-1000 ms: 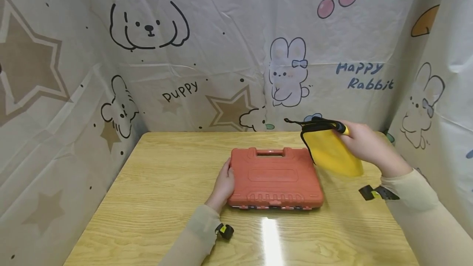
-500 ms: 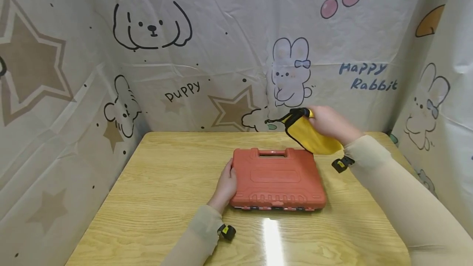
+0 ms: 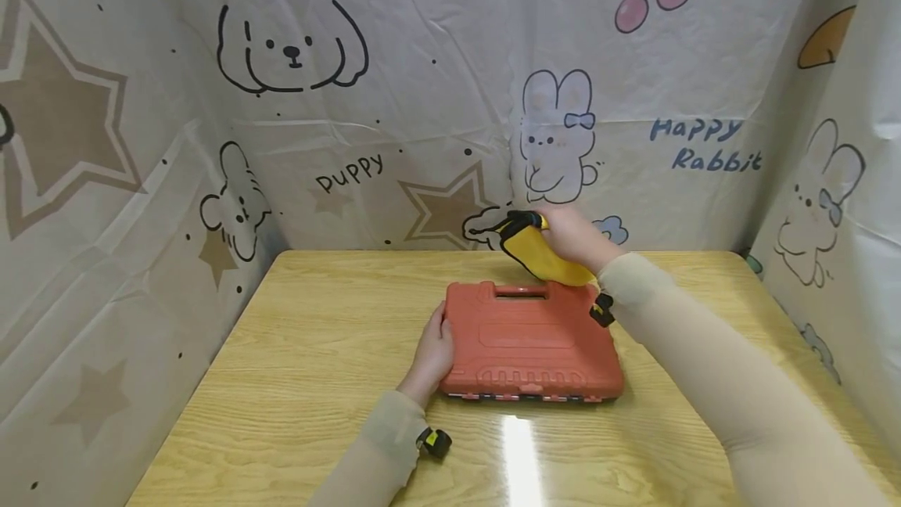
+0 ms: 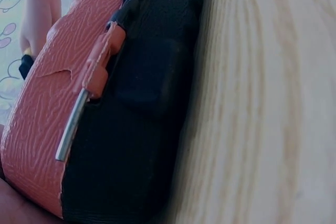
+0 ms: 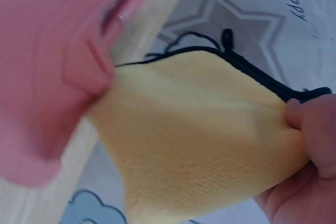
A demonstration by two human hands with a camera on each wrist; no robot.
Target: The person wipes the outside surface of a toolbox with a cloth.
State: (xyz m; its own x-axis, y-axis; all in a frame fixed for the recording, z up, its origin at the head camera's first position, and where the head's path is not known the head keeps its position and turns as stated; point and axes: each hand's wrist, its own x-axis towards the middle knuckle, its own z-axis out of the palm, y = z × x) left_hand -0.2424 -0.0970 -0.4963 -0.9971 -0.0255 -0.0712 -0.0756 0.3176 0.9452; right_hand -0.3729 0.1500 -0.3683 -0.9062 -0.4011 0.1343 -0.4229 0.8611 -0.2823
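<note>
A red plastic carrying case with a black lower half lies flat on the table, its handle toward the back. My left hand holds the case's left side; in the left wrist view only a bit of that hand shows at the lower left. My right hand pinches a folded yellow cleaning cloth with black edging and a black cord loop. The cloth hangs over the case's back edge near the handle. In the right wrist view, thumb and fingers clasp the cloth at its right end.
The case stands on a wood-grain table. White sheets printed with cartoons surround it at the back and both sides. A metal hinge pin sticks out along the case's seam.
My right hand has carried the cloth leftward, from beyond the case's right back corner to behind its handle. The left hand and the case stay in place.
</note>
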